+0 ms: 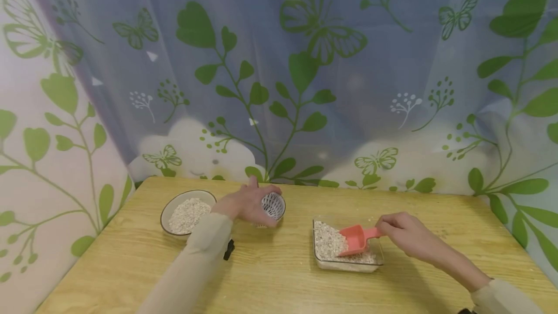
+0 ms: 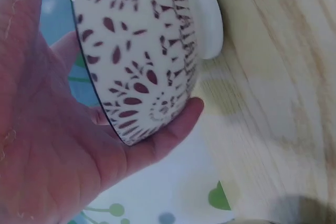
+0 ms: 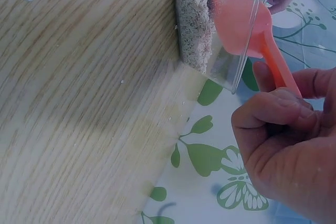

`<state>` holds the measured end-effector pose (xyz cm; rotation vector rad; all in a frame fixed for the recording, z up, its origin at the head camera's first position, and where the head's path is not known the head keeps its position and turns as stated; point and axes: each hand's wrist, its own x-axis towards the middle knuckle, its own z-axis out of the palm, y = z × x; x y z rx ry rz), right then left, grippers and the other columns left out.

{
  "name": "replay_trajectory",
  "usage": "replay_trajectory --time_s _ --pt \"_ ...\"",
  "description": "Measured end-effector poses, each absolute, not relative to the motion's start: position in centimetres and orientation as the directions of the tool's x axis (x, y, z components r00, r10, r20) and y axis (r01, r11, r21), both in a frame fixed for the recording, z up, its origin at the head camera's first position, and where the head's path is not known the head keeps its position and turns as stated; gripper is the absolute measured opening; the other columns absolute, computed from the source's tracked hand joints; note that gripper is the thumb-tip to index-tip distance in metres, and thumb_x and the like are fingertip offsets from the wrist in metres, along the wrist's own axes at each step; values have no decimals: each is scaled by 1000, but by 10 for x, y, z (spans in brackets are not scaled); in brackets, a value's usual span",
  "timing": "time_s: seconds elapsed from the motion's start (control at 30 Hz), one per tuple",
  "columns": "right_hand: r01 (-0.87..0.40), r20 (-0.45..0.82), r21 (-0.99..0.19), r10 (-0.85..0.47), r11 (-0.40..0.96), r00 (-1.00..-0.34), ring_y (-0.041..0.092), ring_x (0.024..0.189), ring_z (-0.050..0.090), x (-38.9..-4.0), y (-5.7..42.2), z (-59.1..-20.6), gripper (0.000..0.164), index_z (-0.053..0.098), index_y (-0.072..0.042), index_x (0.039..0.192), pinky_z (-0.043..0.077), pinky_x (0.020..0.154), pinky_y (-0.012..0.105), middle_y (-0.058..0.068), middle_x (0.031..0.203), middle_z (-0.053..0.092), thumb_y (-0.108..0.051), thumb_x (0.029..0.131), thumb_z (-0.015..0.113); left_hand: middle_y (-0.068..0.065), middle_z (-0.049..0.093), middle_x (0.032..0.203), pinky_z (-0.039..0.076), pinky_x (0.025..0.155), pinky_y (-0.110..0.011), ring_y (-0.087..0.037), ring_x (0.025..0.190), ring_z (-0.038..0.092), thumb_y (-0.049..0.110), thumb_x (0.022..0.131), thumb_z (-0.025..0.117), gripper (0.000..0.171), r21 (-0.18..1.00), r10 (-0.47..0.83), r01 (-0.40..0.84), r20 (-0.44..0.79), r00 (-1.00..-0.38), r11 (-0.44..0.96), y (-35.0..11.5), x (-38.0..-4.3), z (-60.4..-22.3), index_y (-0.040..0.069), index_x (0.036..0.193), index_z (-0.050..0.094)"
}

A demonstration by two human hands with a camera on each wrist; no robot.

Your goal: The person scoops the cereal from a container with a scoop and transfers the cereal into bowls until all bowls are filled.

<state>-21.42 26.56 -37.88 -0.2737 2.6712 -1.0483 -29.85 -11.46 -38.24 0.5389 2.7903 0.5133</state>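
Note:
My left hand [image 1: 250, 203] grips a small white bowl [image 2: 139, 51] with a dark red petal pattern, thumb and fingers spread round its side. In the left wrist view the bowl's foot faces the wooden table. My right hand [image 1: 405, 234] holds a coral-pink scoop [image 1: 355, 240] by its handle; the right wrist view shows the fingers [image 3: 268, 111] curled round it. The scoop's blade dips into rolled oats [image 1: 329, 240] in a rectangular glass container [image 1: 346, 266]. Left of my left hand stands a larger dark-rimmed bowl [image 1: 165, 212] with oats in it.
A wooden table [image 1: 279, 280] carries everything. Behind it hangs a curtain [image 1: 270, 86] printed with green leaves and butterflies. A small black object [image 1: 228, 249] shows beside my left sleeve. Stray flakes lie on the table near the container.

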Motion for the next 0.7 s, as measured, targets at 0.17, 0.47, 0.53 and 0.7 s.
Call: replay_trajectory --time_s 0.17,0.47,0.53,0.7 --pt "-81 -168 -685 -264 724 -950 9 49 26 -214 266 -381 32 73 -4 111 35 47 29 -5 59 34 -21 106 47 -17 38 131 58 84 -52 -34 111 50 41 64 87 84 416 434 356 -108 -894 837 -116 -291 -386 42 141 53" --pt "-75 -156 -690 -250 720 -956 8 49 27 -211 268 -385 30 73 -5 107 33 46 26 -5 59 36 -20 105 48 -13 37 134 57 80 -46 -30 113 47 41 63 85 87 439 508 424 -88 -857 792 -107 -266 -388 45 143 50" --pt "-72 -162 -695 -255 715 -953 8 49 27 -210 269 -385 30 73 -4 107 33 46 26 -5 59 36 -20 105 47 -13 37 134 57 80 -44 -30 112 47 40 63 85 88 438 518 433 -90 -851 788 -106 -263 -390 45 144 50" --pt "-85 -170 -698 -280 711 -945 8 51 29 -207 271 -381 31 72 -2 112 34 49 27 -4 61 39 -20 106 48 -12 37 132 59 78 -45 -28 109 49 39 61 84 91 432 527 439 -103 -844 788 -104 -258 -396 45 145 49"
